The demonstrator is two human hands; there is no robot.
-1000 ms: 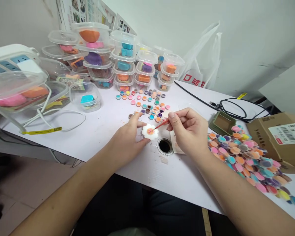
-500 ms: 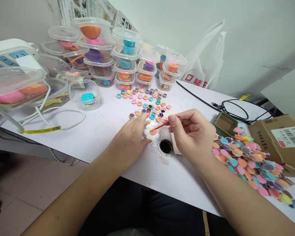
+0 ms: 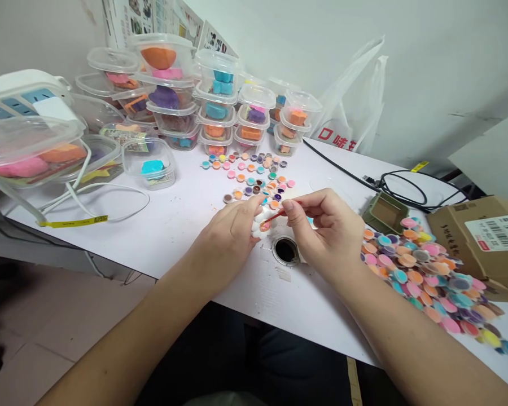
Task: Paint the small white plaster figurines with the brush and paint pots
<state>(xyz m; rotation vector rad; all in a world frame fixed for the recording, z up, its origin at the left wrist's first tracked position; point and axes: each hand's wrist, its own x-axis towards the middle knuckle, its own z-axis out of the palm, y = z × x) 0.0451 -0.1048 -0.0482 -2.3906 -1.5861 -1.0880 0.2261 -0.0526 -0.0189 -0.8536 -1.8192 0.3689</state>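
Note:
A small white flower-shaped piece (image 3: 258,230) with a pink and orange centre is gripped between the thumb and fingers of my left hand (image 3: 232,237). My right hand (image 3: 324,231) pinches a thin red paintbrush (image 3: 281,212), whose tip is at the flower's centre. Part of the flower is hidden behind my left fingers. Just beyond both hands lie strips of little paint pots (image 3: 250,181) in many colours. Below the flower, a round cable hole (image 3: 285,250) is set in the white table (image 3: 178,225).
Stacked clear tubs (image 3: 215,107) with coloured shapes line the back. A heap of paint pots (image 3: 432,270), a green box (image 3: 384,213) and a cardboard box (image 3: 482,242) sit at right. White cables (image 3: 110,217) and a power strip (image 3: 21,96) occupy the left.
My left hand has shifted slightly right and turned with the flower, so its fingers cover more of the petals. My right hand has moved a little left with the brush.

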